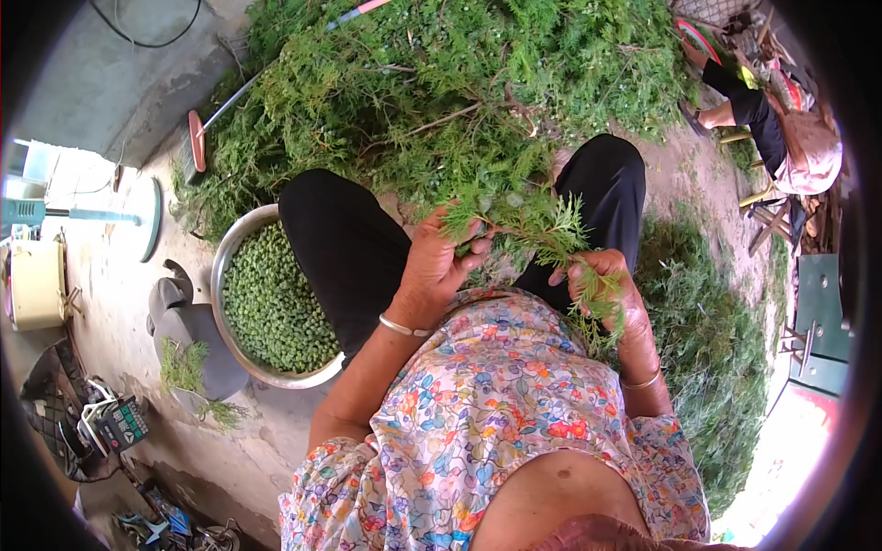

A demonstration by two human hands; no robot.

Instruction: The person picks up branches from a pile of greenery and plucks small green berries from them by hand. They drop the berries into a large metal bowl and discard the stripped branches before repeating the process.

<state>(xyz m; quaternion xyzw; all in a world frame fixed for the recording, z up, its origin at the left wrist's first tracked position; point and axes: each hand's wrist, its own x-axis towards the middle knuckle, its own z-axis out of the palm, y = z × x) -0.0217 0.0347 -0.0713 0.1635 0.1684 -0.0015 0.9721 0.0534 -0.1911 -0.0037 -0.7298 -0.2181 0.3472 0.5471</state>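
Note:
In front of my lap is a leafy green conifer sprig point(542, 234), stretched between my hands. My left hand point(436, 262) pinches its left end, and the fingertips are partly covered by leaves. Closed round the sprig's lower right part is my right hand point(604, 283), with fronds hanging below the fingers. Beside my left knee stands a metal basin point(262, 369) holding many small round green cones. A large heap of cut conifer branches point(386, 101) lies beyond my knees, with small green cones among the leaves.
More cut greenery point(703, 358) lies to my right. A broom point(197, 142) rests against the heap at left. A grey stool-like object point(197, 344) and a pedestal fan point(138, 220) stand at left. Another person point(795, 147) sits at upper right.

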